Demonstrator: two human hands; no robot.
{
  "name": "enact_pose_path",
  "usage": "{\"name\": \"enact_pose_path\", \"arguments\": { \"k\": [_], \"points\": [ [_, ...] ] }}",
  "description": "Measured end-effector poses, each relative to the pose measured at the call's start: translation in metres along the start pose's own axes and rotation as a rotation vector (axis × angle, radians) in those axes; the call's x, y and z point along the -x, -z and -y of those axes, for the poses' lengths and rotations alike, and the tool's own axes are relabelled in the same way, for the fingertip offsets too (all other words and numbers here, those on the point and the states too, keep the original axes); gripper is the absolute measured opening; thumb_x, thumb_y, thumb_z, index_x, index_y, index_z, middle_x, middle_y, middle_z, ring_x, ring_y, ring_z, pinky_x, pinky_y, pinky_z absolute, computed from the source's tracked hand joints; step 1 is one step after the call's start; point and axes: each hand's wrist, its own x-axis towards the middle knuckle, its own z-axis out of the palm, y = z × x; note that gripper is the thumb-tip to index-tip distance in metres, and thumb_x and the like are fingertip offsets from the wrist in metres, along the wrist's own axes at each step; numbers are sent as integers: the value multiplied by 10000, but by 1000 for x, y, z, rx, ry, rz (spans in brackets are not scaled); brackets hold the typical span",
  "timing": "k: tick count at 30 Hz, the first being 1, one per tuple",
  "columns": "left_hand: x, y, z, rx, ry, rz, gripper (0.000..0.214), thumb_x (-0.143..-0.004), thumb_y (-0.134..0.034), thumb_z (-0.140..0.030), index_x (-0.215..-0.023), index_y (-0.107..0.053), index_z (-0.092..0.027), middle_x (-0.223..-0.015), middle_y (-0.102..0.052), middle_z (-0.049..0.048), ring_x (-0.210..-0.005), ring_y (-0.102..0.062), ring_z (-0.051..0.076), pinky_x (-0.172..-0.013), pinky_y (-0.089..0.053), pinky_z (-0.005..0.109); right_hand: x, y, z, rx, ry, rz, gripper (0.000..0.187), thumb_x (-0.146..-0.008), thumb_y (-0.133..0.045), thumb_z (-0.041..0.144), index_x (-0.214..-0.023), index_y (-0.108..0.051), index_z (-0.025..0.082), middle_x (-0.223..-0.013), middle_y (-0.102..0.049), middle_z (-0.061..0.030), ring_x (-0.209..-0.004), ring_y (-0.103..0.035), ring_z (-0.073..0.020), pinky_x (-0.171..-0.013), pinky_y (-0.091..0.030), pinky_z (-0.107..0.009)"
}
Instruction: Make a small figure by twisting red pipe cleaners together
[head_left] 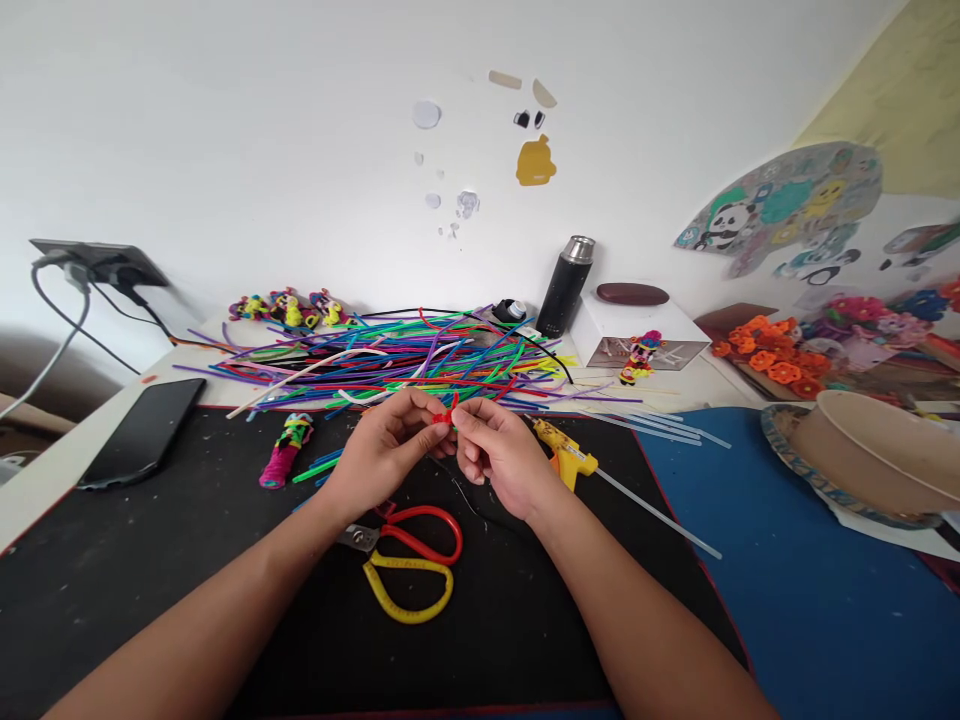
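My left hand [386,450] and my right hand [501,458] meet above the black mat [150,560], fingers pinched together on a small red pipe-cleaner piece [445,414] with a bit of green at its right end. Just behind them lies a big heap of coloured pipe cleaners [405,365]. Under my wrists rest scissors [409,560] with one red and one yellow handle. A yellow glue gun [566,455] lies right of my right hand, with a clear glue stick [656,515] trailing from it.
A black phone [142,432] lies at the mat's left edge. A small pink and green wrapped figure [285,452] lies left of my hands. Finished figures [289,310], a black flask [566,287], a white box [637,320] and orange flowers [772,360] line the back. Paper bowls [870,450] sit right.
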Motion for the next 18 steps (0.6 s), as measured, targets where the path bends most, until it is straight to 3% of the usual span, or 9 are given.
{"name": "enact_pose_path", "arguments": {
  "k": [5, 9, 13, 18],
  "points": [
    [3, -3, -1, -49, -28, -27, 260, -942, -736, -403, -1023, -597, -198, -807, -736, 22, -718, -725, 185, -697, -606, 318, 0, -2, -1, -83, -42, 13, 423, -768, -885, 488, -845, -585, 201, -535, -500, 98, -414, -445, -73, -407, -245, -205],
    [6, 1, 3, -250, -126, -40, 224, -978, -682, -349, -1138, -584, -226, -871, -742, 19, -777, -735, 193, -711, -600, 310, 0, -2, -1, -138, -86, 28, 456, -738, -914, 479, -814, -564, 197, -542, -492, 98, -424, -438, -67, -418, -233, -205],
    [6, 7, 8, -425, -242, -24, 154, -990, -654, -293, -1127, -649, -222, -982, -750, 47, -871, -744, 199, -759, -597, 301, 0, 0, -2, -182, -127, 63, 465, -729, -928, 456, -791, -553, 189, -544, -477, 101, -430, -432, -61, -430, -224, -206],
    [5, 8, 8, -317, -214, -2, 122, -1000, -649, -305, -1076, -653, -210, -889, -733, 35, -781, -735, 186, -702, -596, 293, -1, 1, -4, -241, -159, 104, 451, -747, -923, 429, -808, -542, 195, -543, -459, 111, -432, -400, -57, -439, -217, -211]
  ]
}}
